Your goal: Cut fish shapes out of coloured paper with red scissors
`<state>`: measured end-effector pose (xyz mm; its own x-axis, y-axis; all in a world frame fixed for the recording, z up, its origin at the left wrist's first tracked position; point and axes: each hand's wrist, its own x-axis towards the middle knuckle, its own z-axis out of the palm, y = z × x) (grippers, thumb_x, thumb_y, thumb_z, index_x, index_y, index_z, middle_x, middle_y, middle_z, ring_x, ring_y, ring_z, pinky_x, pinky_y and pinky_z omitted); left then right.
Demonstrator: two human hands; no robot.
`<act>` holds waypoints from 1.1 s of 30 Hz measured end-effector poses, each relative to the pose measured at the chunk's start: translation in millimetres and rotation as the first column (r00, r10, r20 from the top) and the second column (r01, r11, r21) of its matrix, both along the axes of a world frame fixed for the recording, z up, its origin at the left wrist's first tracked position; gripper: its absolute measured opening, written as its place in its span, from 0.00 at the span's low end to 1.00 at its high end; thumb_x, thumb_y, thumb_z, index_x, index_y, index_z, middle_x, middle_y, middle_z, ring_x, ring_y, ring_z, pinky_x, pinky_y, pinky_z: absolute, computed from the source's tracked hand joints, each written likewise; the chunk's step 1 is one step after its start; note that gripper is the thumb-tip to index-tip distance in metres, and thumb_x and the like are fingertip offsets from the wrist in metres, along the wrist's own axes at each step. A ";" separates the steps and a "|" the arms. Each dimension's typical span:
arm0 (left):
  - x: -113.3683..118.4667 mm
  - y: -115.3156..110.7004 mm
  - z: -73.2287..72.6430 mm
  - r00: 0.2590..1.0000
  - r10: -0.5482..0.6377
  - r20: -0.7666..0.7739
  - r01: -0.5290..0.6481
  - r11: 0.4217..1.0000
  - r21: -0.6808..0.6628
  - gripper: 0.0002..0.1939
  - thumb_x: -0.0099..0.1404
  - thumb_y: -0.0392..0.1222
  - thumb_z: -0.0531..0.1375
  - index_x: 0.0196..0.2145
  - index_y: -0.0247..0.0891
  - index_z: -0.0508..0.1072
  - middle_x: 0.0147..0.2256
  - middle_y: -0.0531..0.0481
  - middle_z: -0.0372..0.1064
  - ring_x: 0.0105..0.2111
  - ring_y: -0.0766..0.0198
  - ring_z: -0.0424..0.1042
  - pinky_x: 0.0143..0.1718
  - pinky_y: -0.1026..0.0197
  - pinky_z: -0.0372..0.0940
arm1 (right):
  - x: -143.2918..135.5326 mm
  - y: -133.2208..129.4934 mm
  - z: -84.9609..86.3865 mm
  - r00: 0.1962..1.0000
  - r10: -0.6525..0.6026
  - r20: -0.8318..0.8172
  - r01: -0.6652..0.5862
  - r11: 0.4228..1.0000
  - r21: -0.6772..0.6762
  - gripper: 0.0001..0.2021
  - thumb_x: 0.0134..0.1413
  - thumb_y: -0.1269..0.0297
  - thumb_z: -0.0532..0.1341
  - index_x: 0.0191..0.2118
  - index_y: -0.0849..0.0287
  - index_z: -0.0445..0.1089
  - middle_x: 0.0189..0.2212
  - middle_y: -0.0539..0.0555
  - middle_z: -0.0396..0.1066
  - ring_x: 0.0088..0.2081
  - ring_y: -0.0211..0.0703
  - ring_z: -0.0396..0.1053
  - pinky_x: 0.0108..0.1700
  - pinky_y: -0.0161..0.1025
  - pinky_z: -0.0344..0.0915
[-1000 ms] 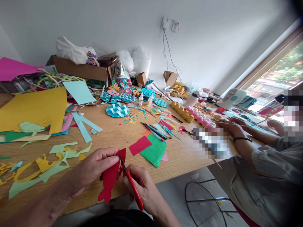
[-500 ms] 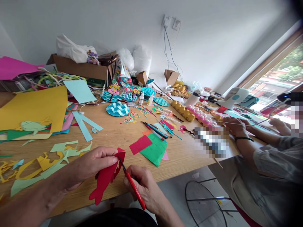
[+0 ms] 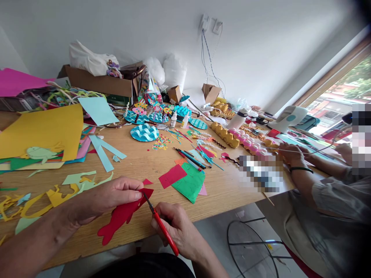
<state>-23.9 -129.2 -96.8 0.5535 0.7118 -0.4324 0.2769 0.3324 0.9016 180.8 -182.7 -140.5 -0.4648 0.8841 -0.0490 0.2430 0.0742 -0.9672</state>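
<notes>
My left hand (image 3: 120, 193) pinches the top of a red paper fish (image 3: 118, 218), whose forked tail hangs down to the lower left. My right hand (image 3: 174, 226) is wrapped round red-handled scissors (image 3: 165, 229). Their dark blades meet the fish's upper edge, close to my left fingertips. A small red paper scrap (image 3: 147, 181) lies just beyond the fish. To the right are a red paper piece (image 3: 173, 176) and a green paper sheet (image 3: 189, 183) with faint drawn lines.
Yellow and pale green offcuts (image 3: 55, 197) spread at the left, near a pale green paper fish (image 3: 42, 153). Pens (image 3: 193, 159), a blue wavy disc (image 3: 144, 133) and glue bottles (image 3: 173, 119) stand farther back. Another person's hands (image 3: 291, 154) work at the right, by a pink egg carton (image 3: 246, 142).
The red fish has swung leftward, its tail moving left and slightly up. The loose strip that hung beside it near the blades no longer shows. The scissors stay almost in place.
</notes>
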 end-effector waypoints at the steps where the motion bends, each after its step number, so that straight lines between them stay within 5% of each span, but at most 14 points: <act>1: 0.4 0.0 -0.1 1.000 -0.005 0.004 0.005 1.000 0.005 0.14 0.55 0.54 0.63 0.28 0.39 0.75 0.24 0.55 0.65 0.23 0.68 0.59 0.23 0.68 0.51 | 0.3 0.1 0.7 1.000 0.013 -0.001 -0.013 1.000 -0.011 0.18 0.59 0.56 0.57 0.23 0.57 0.55 0.19 0.44 0.52 0.22 0.33 0.49 0.24 0.32 0.47; 8: 2.9 -1.5 -1.1 0.999 -0.032 -0.016 0.032 0.999 -0.006 0.15 0.57 0.54 0.62 0.30 0.39 0.74 0.24 0.55 0.67 0.23 0.68 0.58 0.22 0.68 0.51 | 0.8 0.4 0.2 0.999 0.012 -0.034 -0.015 0.997 -0.071 0.13 0.58 0.62 0.56 0.24 0.57 0.56 0.20 0.45 0.52 0.23 0.34 0.49 0.24 0.31 0.49; 20: 1.3 1.9 -3.7 0.997 -0.049 -0.064 0.049 0.999 0.001 0.15 0.57 0.54 0.61 0.29 0.39 0.73 0.21 0.57 0.63 0.20 0.69 0.56 0.21 0.68 0.50 | 0.3 0.0 2.6 1.000 -0.005 -0.004 0.005 0.999 -0.051 0.19 0.59 0.52 0.57 0.23 0.57 0.55 0.19 0.44 0.52 0.22 0.33 0.48 0.23 0.32 0.46; 33: -7.8 12.8 4.4 0.965 -0.215 -0.150 0.234 0.964 0.124 0.17 0.58 0.54 0.60 0.20 0.41 0.64 0.19 0.58 0.55 0.20 0.66 0.54 0.21 0.66 0.48 | 2.6 2.7 1.0 0.998 0.021 0.057 -0.022 1.000 0.021 0.20 0.60 0.55 0.58 0.22 0.57 0.54 0.18 0.43 0.51 0.22 0.32 0.47 0.23 0.32 0.46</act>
<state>-31.7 -116.3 -92.4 0.6502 0.6342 -0.4184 0.4510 0.1210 0.8843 183.4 -179.9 -139.5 -0.4806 0.8751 -0.0571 0.2955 0.1003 -0.9501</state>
